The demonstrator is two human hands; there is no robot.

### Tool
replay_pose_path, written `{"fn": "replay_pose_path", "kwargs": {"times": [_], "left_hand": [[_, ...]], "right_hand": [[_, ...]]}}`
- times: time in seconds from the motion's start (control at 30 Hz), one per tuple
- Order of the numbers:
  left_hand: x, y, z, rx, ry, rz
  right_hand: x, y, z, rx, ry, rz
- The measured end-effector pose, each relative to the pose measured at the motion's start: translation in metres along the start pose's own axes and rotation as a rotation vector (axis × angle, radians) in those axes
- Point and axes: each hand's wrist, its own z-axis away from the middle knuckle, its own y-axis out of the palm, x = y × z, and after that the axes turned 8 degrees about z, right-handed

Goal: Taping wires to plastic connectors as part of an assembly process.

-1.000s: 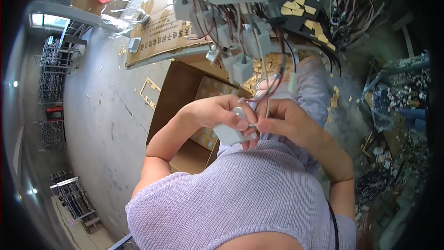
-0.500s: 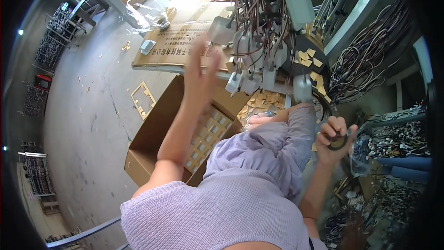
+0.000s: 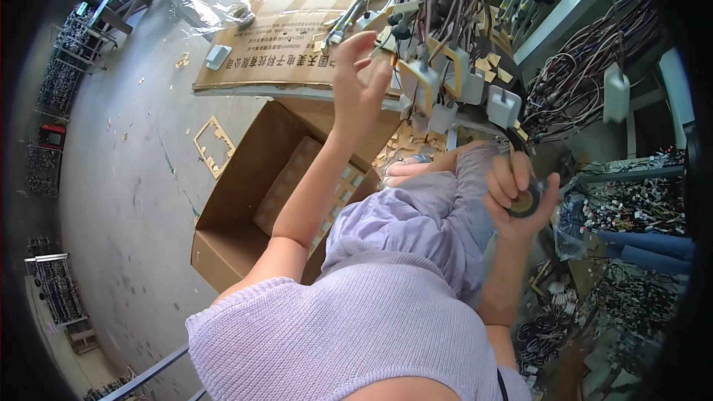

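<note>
My left hand (image 3: 359, 93) is raised, its fingers apart and slightly curled, just left of a hanging bunch of white plastic adapters (image 3: 420, 82). I see nothing in its grip. Dark cables (image 3: 438, 0) run up from these adapters, and yellowish card pieces (image 3: 451, 74) stand against some of them. In my right hand (image 3: 520, 200) is a roll of black tape (image 3: 524, 202), held between thumb and fingers in front of my right side. One more white adapter (image 3: 616, 93) hangs apart on the right.
An open cardboard box (image 3: 230, 230) stands by my left leg, with a gridded insert inside. Beyond it a flat carton (image 3: 278, 48) lies on a surface. Card scraps (image 3: 412, 141) litter the area by my feet. Bundled wires (image 3: 594, 82) hang at the right.
My left hand has moved right, closer to the hanging adapters. The right hand has come slightly left and up with the tape. The adapters have shifted, and one hangs farther right.
</note>
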Motion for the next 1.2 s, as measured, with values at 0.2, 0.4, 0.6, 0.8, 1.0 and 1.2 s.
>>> {"fn": "replay_pose_path", "kwargs": {"times": [0.2,0.4,0.6,0.8,1.0,1.2], "left_hand": [[0.015,0.032,0.011,0.076,-0.162,0.124],[0.000,-0.004,0.051,-0.075,0.303,-0.046],[0.081,-0.059,-0.073,0.395,-0.394,0.275],[0.078,-0.074,-0.028,0.627,-0.548,0.255],[0.019,-0.054,0.058,0.238,-0.731,0.757],[-0.066,-0.019,0.065,0.104,-0.934,1.135]], "right_hand": [[-0.014,0.018,-0.042,0.061,0.100,0.309],[-0.023,0.035,-0.065,0.016,0.079,0.530],[-0.011,0.006,-0.082,-0.127,0.107,0.483],[-0.009,-0.020,-0.092,-0.152,0.163,0.417],[-0.043,-0.003,-0.064,-0.110,0.144,0.303],[-0.084,0.015,-0.023,-0.376,0.102,1.025]]}}
